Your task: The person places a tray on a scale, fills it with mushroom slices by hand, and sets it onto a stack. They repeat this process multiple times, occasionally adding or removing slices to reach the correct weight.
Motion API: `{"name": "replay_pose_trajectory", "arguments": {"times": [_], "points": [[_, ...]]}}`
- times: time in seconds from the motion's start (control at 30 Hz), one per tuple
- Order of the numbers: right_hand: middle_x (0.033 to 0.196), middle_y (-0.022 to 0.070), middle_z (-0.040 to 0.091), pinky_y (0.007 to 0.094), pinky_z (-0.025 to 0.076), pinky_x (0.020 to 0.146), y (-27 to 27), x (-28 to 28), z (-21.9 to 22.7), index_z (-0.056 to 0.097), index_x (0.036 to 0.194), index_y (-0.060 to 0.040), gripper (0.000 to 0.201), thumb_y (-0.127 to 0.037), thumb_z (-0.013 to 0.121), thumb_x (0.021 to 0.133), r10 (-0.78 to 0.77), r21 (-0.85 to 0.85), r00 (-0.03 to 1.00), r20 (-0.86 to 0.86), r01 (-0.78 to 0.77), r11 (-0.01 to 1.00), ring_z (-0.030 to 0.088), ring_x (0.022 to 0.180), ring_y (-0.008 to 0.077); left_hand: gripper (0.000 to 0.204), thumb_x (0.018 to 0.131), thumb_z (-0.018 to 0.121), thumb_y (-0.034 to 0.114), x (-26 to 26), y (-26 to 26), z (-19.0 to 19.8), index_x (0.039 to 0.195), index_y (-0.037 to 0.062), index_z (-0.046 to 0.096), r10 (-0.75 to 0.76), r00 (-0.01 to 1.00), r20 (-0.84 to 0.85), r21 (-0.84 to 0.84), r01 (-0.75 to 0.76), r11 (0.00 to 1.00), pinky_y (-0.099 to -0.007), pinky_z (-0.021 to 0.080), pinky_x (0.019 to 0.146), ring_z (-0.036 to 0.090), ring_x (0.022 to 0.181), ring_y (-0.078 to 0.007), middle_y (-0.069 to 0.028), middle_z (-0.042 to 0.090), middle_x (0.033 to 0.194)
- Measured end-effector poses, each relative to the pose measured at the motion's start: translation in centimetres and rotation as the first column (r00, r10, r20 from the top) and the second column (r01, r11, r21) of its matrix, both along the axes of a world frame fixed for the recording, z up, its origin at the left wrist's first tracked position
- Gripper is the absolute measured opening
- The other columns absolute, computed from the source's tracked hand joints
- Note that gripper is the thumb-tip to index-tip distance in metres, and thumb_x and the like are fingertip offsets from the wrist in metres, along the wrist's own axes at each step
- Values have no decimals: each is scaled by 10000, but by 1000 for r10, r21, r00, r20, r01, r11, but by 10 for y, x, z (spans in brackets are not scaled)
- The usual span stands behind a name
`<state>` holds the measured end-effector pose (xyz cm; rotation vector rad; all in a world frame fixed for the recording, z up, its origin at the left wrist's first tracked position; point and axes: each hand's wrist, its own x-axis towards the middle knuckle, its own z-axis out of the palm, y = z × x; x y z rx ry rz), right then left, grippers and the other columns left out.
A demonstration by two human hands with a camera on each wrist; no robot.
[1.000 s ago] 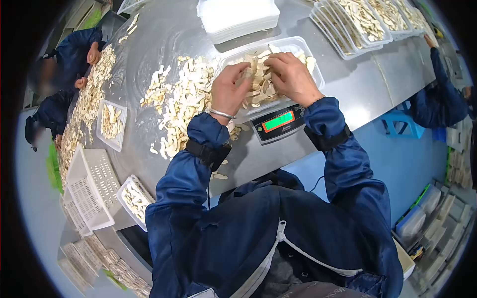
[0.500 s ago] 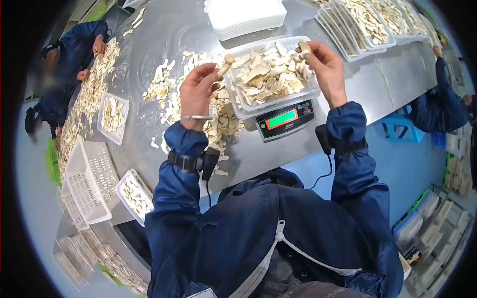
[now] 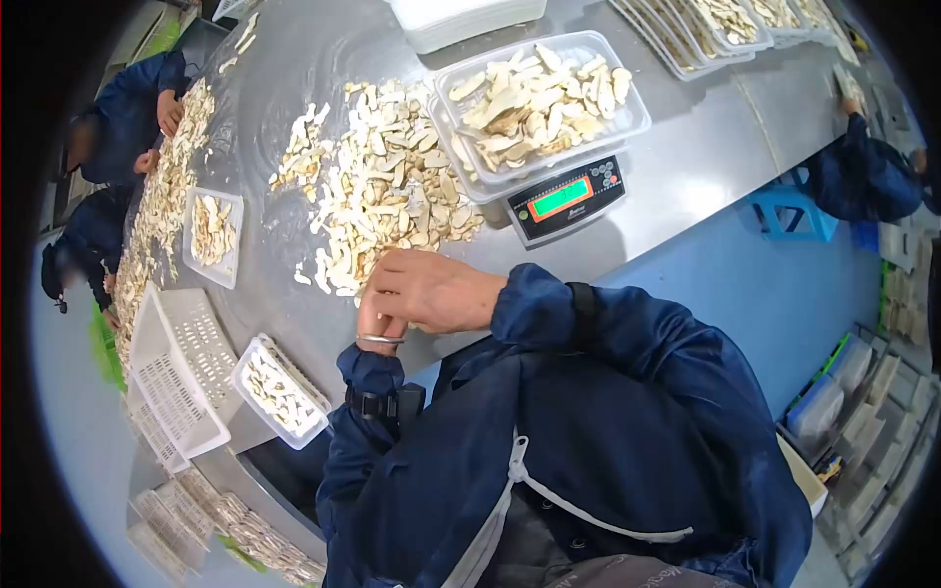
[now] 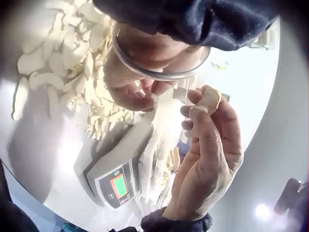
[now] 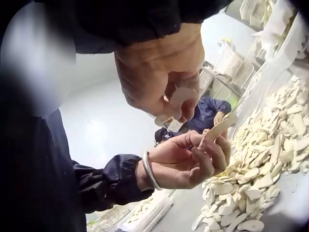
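Mushroom slice (image 5: 219, 129), pale and elongated, is pinched between the fingertips of the left hand (image 5: 186, 162), which sits low at the near edge of the counter (image 3: 676, 186), just in front of the person's chest. In the right wrist view the slice sticks up and to the right from those curled fingers, above the heap of sliced mushrooms (image 3: 387, 191) spread on the counter. A metal bangle (image 5: 148, 170) circles the left wrist.

The right hand (image 3: 431, 291) lies across and partly over the left one in the head view, so the two are touching or very nearly so. Its fingers are curled inward, and the right wrist view shows a second small pale piece (image 5: 181, 96) held at its fingertips; the left wrist view also shows a pale bit (image 4: 211, 96) at the tip of its raised fingers.

Further out on the counter a clear plastic tray (image 3: 627, 125) filled with mushroom slices stands on a digital scale (image 3: 569, 199) with a lit green display. To the left of the heap lies a smaller tray of slices (image 3: 212, 233), and a white perforated basket (image 3: 181, 367) sits nearer the edge. Other people in blue jackets work along the far sides of the counter.
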<state>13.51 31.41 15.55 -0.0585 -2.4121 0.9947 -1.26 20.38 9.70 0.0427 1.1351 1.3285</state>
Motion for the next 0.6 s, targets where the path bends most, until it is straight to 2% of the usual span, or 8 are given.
{"name": "replay_pose_trajectory", "arguments": {"times": [0.1,0.13,0.27,0.33,0.37,0.47,0.5,0.6], "points": [[1032,78,592,383,438,889,-10,-19,-7,615,913,-64,237,-69,626,676,65,63,996,69,-69,996,546,1025,267,340,1006,408,267,-15,-13,-12,1255,62,516,-29,999,36,88,25,996,-341,505,900,579,1075,-195,-69,582,1180],[1091,84,594,395,430,901,-11,-21,-5,616,954,-68,243,-72,615,712,40,81,993,109,-49,996,551,1037,268,356,1007,393,290,-20,-13,-15,1238,50,518,34,975,221,104,-58,993,-370,508,896,574,1087,-219,-86,578,1197],[1145,88,595,409,435,893,0,-16,17,607,1061,-80,318,-42,612,745,-164,11,986,-8,164,986,557,1058,277,408,1000,391,347,-40,-1,-4,1293,76,477,128,988,90,77,-135,988,-392,496,906,559,1099,-228,-101,565,1212],[1053,99,627,402,461,854,31,9,19,627,1027,-70,327,-2,621,707,-404,124,907,-116,417,900,590,988,300,434,975,463,282,-48,3,8,1362,89,433,-10,938,-348,-16,4,1000,-359,473,894,540,1111,-202,-98,510,1291],[1031,120,628,409,468,854,51,28,12,640,1003,-61,303,15,608,712,-500,208,855,-135,518,830,593,971,310,437,960,499,239,-47,7,18,1365,83,441,-63,786,-615,-98,3,995,-341,471,880,530,1126,-191,-95,487,1322],[1044,120,627,409,472,864,111,102,23,652,1016,-60,296,6,600,732,-771,195,635,-47,763,616,582,978,334,362,912,563,143,-63,7,-9,1261,49,547,15,265,-964,60,166,984,-305,465,860,555,1084,-160,-80,559,1255],[1055,117,624,410,466,877,125,122,26,652,1026,-61,307,2,608,729,-838,238,545,8,813,531,573,996,333,328,898,574,126,-56,14,2,1215,44,577,-17,329,-944,51,197,979,-301,465,860,569,1061,-156,-75,585,1213],[1111,143,597,424,441,892,158,154,27,632,1071,-45,341,-8,585,735,-800,415,582,148,698,584,525,1058,337,218,855,609,90,-5,62,56,1058,29,662,-38,429,-903,66,226,972,-288,461,858,622,936,-154,-60,678,1029]]}}
